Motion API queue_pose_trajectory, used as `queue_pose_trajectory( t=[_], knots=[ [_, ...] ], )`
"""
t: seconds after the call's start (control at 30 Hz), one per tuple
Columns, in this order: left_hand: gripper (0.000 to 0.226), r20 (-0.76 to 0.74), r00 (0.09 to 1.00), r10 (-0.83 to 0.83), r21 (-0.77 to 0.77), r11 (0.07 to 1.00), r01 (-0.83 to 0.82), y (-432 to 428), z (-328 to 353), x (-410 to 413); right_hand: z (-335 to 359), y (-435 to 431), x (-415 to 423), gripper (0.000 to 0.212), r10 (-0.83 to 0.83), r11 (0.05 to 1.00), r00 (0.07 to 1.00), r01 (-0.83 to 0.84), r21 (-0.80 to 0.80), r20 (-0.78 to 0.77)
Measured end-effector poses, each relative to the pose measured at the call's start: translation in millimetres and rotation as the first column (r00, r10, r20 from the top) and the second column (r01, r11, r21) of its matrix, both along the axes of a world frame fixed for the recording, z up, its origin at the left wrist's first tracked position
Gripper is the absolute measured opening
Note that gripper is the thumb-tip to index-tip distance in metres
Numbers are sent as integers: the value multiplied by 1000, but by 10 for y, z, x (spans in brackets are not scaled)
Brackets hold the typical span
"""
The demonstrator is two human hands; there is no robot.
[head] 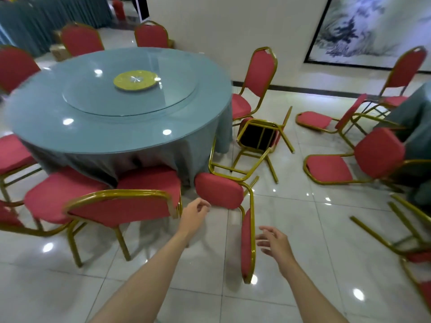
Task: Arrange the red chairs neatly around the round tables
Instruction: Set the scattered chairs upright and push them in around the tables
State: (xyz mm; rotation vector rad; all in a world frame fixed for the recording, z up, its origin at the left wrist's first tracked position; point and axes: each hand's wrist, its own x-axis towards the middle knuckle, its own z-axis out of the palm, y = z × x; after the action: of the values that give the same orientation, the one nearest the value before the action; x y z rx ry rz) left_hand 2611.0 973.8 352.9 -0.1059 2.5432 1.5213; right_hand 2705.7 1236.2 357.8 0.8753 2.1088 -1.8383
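A round table with a blue-grey cloth and a glass turntable fills the upper left. Several red chairs with gold frames stand around it; the nearest upright chair is just left of my left hand. A red chair lies tipped on its side on the floor in front of me, its backrest pointing toward me. My left hand hovers, loosely curled and empty, beside that chair's seat. My right hand is open and empty, just right of its backrest. Another chair lies overturned behind it.
More red chairs lie toppled on the tiled floor at right and far right, next to a second cloth-covered table. A white wall with a framed painting stands behind. Bare floor lies between my arms.
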Motion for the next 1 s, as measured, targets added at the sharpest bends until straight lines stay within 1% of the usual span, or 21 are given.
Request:
queue_pose_trajectory(
  t=[0.13,0.3,0.5,0.67,0.77,0.9,1.0],
  knots=[
    [20,120,993,-24,43,999,19,442,-44,192,-36,524,101,20,-28,1000,999,28,8,30],
    [18,299,951,-75,63,996,59,760,-233,264,-206,843,47,19,-33,999,996,33,4,79],
    [18,428,899,-90,60,996,71,961,-693,135,-675,981,-122,18,112,993,974,-114,-1,196],
    [20,508,858,-76,86,996,38,1118,-1290,-111,-1126,1096,-408,17,158,986,940,-164,-7,303],
    [22,551,833,-46,93,996,-7,1170,-1591,-239,-1376,1156,-613,15,207,975,905,-223,0,372],
    [20,606,795,-37,85,996,-19,1270,-1947,-292,-1716,1197,-774,17,330,930,811,-367,-19,482],
    [18,634,773,-28,82,996,-30,1334,-2208,-320,-1955,1244,-871,17,359,915,778,-403,-30,516]
  ],
)
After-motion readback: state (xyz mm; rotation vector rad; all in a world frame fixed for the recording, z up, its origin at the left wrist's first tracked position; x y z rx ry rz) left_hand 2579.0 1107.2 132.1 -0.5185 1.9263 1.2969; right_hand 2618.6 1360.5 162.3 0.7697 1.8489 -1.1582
